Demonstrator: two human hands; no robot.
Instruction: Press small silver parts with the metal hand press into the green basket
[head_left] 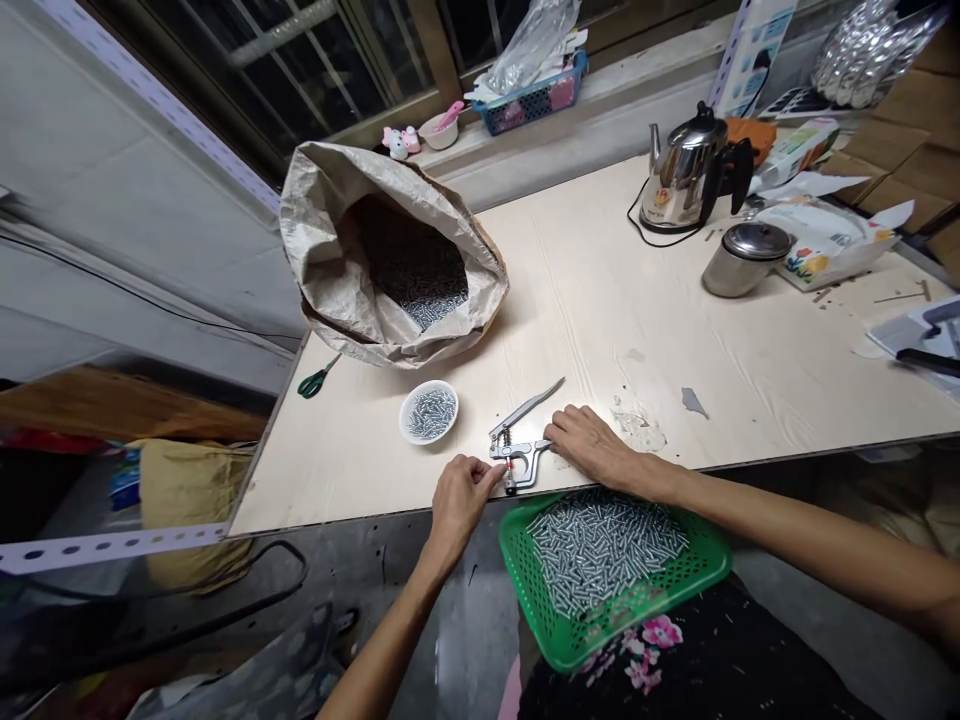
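As a green basket (531,600) of metal pins (607,550) sits on the lap, the left hand's (457,505) fingertips draw together beside the pliers' (531,452) red part; whether they grip anything I cannot tell. The right hand's (589,445) curled fingers meet the handle end, hold unclear. Beyond: bowl (404,418), then sack (322,220).

One camera here, worn on the person's own head | looks forward and down past both forearms (394,630) | left hand (459,495) and right hand (589,440) fairly near, below mid-view | takes in the desk (600,290) back to the window ledge (637,95) | leans, desk front climbing rightward
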